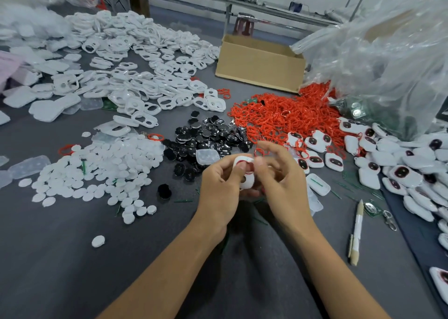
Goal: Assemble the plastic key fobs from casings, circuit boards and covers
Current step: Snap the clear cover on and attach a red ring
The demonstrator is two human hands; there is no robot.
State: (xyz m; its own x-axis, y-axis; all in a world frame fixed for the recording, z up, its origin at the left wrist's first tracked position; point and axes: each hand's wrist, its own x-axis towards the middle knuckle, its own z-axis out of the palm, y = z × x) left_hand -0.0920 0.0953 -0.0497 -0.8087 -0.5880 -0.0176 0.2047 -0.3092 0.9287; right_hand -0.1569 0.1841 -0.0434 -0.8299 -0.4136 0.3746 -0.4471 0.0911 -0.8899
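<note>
Busy at the middle of the desk (60, 258), with both hands up close together. Gripping a white casing (246, 173) in the left hand (218, 185), fingers curled round its lower half. Pinching the top edge with the right hand (278, 173), outer fingers fanned loose. Held clear of the desk, just in front of the black covers (208, 134).

Looks like seating a red ring in the casing's window, though hard to tell behind the thumbs. Surely light, this shell: stiff, smooth plastic, apt to skid between fingertips. Best taken by the long side edges, not across the open window, probably the thinnest part. Soft and floppy, those red rings (278, 115), and tangled in their heap. Finished fobs (400, 173) piled off to the right, bare casings (133, 76) heaped at far left.
</note>
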